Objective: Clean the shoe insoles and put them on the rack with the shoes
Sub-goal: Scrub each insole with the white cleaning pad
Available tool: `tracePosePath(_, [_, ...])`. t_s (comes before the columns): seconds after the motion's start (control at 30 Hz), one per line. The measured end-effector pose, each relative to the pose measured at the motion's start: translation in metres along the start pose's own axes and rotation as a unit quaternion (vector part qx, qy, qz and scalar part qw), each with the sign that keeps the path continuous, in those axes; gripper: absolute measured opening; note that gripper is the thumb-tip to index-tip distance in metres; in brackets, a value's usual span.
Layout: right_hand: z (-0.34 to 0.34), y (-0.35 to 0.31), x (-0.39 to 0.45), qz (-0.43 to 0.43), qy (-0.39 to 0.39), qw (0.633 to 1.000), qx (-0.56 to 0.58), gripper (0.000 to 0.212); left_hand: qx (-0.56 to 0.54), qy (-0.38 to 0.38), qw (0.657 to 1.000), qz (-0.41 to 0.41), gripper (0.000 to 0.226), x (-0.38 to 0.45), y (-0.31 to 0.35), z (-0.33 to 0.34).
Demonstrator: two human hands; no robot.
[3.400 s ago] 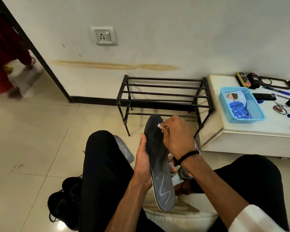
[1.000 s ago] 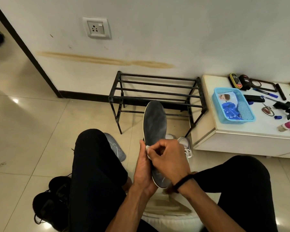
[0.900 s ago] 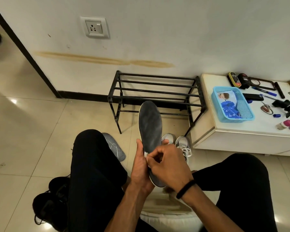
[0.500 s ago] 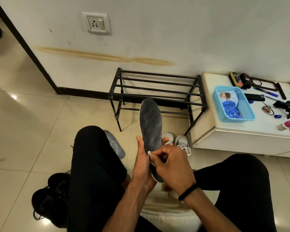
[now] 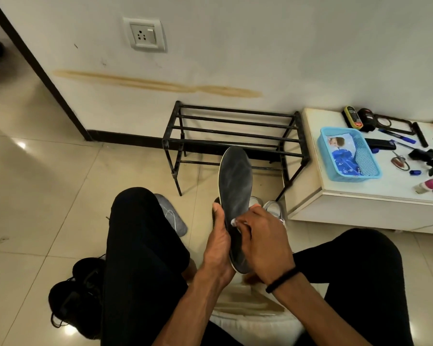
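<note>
A dark grey insole [image 5: 235, 186] stands upright between my knees, toe end up. My left hand [image 5: 219, 248] grips its left edge near the heel. My right hand [image 5: 263, 243] pinches a small white wipe [image 5: 235, 223] against the insole's middle. A second grey insole [image 5: 171, 217] lies on the floor beside my left knee. The black metal shoe rack [image 5: 233, 138] stands bare against the wall. Grey shoes [image 5: 270, 208] show behind my right hand, and black shoes [image 5: 75, 295] sit at lower left.
A low white table [image 5: 355, 203] at the right holds a blue basket [image 5: 349, 153] and several small items. A white cushion [image 5: 255, 323] lies under me. Tiled floor spreads to the left, with a doorway at far left.
My right hand has wiped from the insole's toe end down to its middle. My left hand keeps its hold, and the insole has shifted slightly.
</note>
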State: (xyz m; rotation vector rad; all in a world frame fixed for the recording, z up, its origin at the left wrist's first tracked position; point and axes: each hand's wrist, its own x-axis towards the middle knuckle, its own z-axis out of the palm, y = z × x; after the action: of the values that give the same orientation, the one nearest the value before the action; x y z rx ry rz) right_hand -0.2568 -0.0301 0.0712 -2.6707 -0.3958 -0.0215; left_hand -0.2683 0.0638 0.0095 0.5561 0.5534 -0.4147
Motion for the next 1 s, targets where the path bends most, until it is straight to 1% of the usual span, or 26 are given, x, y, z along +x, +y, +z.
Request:
tracePosePath(0.07, [0.004,-0.003,0.001,0.006,-0.004,1.0,-0.009,0.006,0.024,0.02,0.999,0.021,0.086,0.003,-0.002,-0.003])
tracePosePath(0.13, [0.007,-0.004,0.0,0.01,0.0,1.0,0.017,0.01,0.026,0.035,0.999,0.03,0.083,0.001,-0.001,-0.003])
tracePosePath(0.17, [0.007,-0.004,-0.001,0.011,-0.003,0.999,0.038,0.011,0.019,0.026,0.999,0.024,0.083,-0.001,0.002,-0.002])
tracePosePath(0.27, [0.0,-0.005,-0.017,-0.002,-0.059,0.995,0.082,0.016,-0.003,-0.005,1.0,0.018,0.082,-0.002,0.013,-0.001])
tracePosePath(0.33, [-0.005,-0.002,-0.027,-0.015,-0.098,0.993,0.069,0.026,0.0,-0.009,1.0,0.014,0.082,0.001,0.015,0.001])
tracePosePath(0.37, [-0.006,0.002,-0.028,-0.018,-0.099,0.993,0.066,0.03,0.001,-0.008,1.0,0.011,0.084,0.003,0.015,0.003])
tracePosePath(0.4, [-0.006,0.006,-0.027,-0.018,-0.092,0.993,0.065,0.029,0.003,-0.005,1.0,0.007,0.087,0.005,0.014,0.003])
tracePosePath(0.47, [-0.004,0.013,-0.02,-0.025,-0.083,0.996,0.031,0.013,-0.004,-0.001,1.0,-0.005,0.09,0.006,0.012,0.002])
tracePosePath(0.5, [-0.002,0.014,-0.014,-0.02,-0.079,0.997,0.001,0.016,-0.012,-0.004,1.0,-0.012,0.09,0.004,0.012,0.002])
tracePosePath(0.57, [0.004,0.02,-0.001,0.01,-0.063,0.997,-0.036,0.038,-0.022,-0.001,1.0,-0.018,0.085,0.004,0.009,0.003])
tracePosePath(0.6, [0.005,0.022,0.007,0.031,-0.045,0.997,-0.045,0.043,-0.016,0.005,1.0,-0.016,0.08,0.005,0.007,0.003])
tracePosePath(0.67, [0.002,0.026,0.025,0.069,-0.004,0.996,-0.055,0.04,-0.004,0.024,1.0,-0.004,0.074,0.005,0.003,0.007])
tracePosePath(0.73, [-0.001,0.025,0.037,0.085,0.009,0.995,-0.048,0.026,0.003,0.034,0.999,0.008,0.071,0.004,0.003,0.011])
tracePosePath(0.8, [-0.002,0.02,0.039,0.079,-0.01,0.996,-0.033,0.017,0.003,0.035,0.999,0.015,0.071,0.002,0.005,0.01])
tracePosePath(0.83, [-0.002,0.017,0.034,0.075,-0.034,0.996,-0.028,0.015,-0.005,0.031,0.999,0.019,0.072,0.0,0.007,0.008])
tracePosePath(0.9, [-0.002,0.012,0.018,0.069,-0.09,0.993,-0.024,0.017,-0.006,0.031,0.999,0.022,0.076,0.002,0.01,0.001])
tracePosePath(0.93, [-0.001,0.011,0.008,0.062,-0.103,0.992,-0.025,0.018,-0.002,0.031,0.999,0.02,0.08,0.006,0.01,-0.004])
tracePosePath(1.0, [-0.002,0.009,-0.007,0.058,-0.091,0.994,-0.021,0.019,-0.013,0.023,1.0,0.01,0.086,0.009,0.01,-0.005])
